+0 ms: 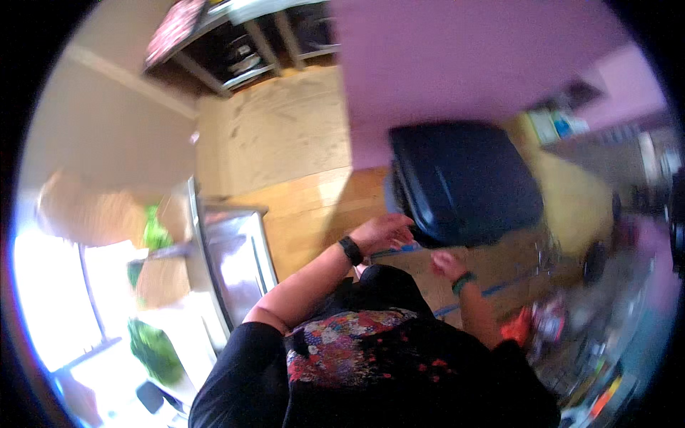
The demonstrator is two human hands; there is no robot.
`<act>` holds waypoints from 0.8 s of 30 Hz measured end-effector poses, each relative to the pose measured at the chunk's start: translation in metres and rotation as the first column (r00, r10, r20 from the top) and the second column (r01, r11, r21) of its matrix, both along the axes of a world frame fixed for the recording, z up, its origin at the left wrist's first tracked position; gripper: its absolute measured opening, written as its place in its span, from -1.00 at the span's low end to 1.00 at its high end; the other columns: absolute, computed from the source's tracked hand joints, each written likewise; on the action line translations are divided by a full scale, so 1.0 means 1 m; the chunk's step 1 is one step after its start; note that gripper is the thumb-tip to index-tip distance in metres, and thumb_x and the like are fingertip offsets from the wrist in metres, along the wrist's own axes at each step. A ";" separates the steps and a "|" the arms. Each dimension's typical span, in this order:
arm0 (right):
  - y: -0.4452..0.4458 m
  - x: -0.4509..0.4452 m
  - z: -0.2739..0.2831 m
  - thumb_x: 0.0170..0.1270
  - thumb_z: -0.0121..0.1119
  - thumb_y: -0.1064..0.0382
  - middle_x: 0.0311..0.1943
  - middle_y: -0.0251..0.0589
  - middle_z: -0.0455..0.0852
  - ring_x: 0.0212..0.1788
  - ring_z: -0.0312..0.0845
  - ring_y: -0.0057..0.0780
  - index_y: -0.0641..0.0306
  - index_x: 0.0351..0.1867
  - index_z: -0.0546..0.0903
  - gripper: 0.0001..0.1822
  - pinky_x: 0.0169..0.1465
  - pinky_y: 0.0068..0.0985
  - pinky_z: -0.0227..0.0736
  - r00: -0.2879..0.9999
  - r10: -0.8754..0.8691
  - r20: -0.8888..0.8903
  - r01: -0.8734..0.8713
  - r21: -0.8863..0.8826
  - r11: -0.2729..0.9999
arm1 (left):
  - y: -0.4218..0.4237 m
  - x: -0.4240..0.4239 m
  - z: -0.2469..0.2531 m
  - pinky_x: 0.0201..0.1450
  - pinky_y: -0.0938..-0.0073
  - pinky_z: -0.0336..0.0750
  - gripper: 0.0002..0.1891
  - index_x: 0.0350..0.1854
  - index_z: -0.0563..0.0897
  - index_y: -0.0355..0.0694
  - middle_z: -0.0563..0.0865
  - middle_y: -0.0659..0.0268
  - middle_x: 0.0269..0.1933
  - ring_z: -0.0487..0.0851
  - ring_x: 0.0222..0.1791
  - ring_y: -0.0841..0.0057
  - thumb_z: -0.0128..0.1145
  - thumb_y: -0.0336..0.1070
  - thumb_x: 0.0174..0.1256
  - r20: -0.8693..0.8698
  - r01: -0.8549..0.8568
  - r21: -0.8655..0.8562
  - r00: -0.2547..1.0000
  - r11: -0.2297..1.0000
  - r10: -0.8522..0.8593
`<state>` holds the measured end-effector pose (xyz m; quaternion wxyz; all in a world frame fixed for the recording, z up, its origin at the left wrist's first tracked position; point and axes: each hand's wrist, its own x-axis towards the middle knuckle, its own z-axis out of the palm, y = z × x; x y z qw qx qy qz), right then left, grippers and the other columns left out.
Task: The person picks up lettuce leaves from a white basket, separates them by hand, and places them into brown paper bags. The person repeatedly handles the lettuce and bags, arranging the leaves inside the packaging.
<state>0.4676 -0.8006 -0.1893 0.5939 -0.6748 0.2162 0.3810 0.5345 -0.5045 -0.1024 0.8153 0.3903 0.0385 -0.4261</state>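
Note:
A dark bin with a domed lid [471,182] stands in front of me, on the wooden floor beside the purple wall. My left hand [385,232] reaches to the near left corner of the lid; blur hides whether its fingers touch the rim. Below the lid's near edge is my right hand [448,265], apart from the bin, its fingers blurred and no held object visible in it. A black band is on my left wrist and a dark green one on my right.
A tan mat [289,134] lies on the floor, with a metal-framed shelf unit [249,77] beyond it. To the left stands a shiny metal-fronted appliance [238,257]. Blurred clutter, including an orange item [516,326], lies at the right, near a yellowish surface [572,198].

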 end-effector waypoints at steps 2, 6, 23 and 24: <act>0.012 -0.002 0.010 0.27 0.05 0.11 -0.46 -0.32 0.62 -0.44 0.52 -0.54 0.23 -0.29 0.59 -0.76 -0.32 -0.51 0.45 0.935 0.353 0.009 -0.353 0.021 0.935 | 0.025 -0.017 0.015 -0.18 0.53 0.50 -0.63 0.09 0.42 -0.24 0.66 0.26 -0.20 0.62 -0.20 0.54 -0.11 -0.09 0.40 0.048 -0.038 0.159 0.998 0.987 0.031; 0.093 0.036 0.066 0.26 0.02 0.23 -0.41 -0.26 0.64 -0.43 0.54 -0.56 0.35 -0.15 0.56 -0.75 -0.35 -0.58 0.48 0.785 0.613 0.093 -0.612 -0.044 0.790 | 0.095 -0.055 0.053 -0.24 0.60 0.51 -0.66 -0.01 0.49 -0.33 0.66 0.28 -0.29 0.63 -0.30 0.56 -0.10 -0.15 0.40 0.215 -0.297 0.370 0.949 0.880 0.229; 0.601 -0.103 0.280 0.17 0.08 0.41 -0.29 -0.04 0.62 -0.28 0.59 -0.38 0.36 -0.15 0.57 -0.80 -0.20 -0.56 0.48 -0.295 0.291 0.910 -0.956 -0.279 -0.096 | 0.348 -0.429 0.191 -0.23 0.60 0.50 -0.80 -0.16 0.57 -0.35 0.63 0.33 -0.37 0.57 -0.34 0.63 -0.03 -0.34 0.34 0.785 -0.686 0.560 0.260 -0.465 0.562; 0.619 -0.130 0.284 0.17 0.07 0.39 -0.26 -0.02 0.61 -0.28 0.59 -0.33 0.34 -0.16 0.57 -0.79 -0.19 -0.52 0.48 -0.346 0.289 0.893 -0.937 -0.315 -0.148 | 0.360 -0.455 0.187 -0.23 0.59 0.50 -0.80 -0.16 0.57 -0.35 0.63 0.32 -0.36 0.57 -0.34 0.63 -0.02 -0.33 0.34 0.759 -0.631 0.604 0.267 -0.488 0.594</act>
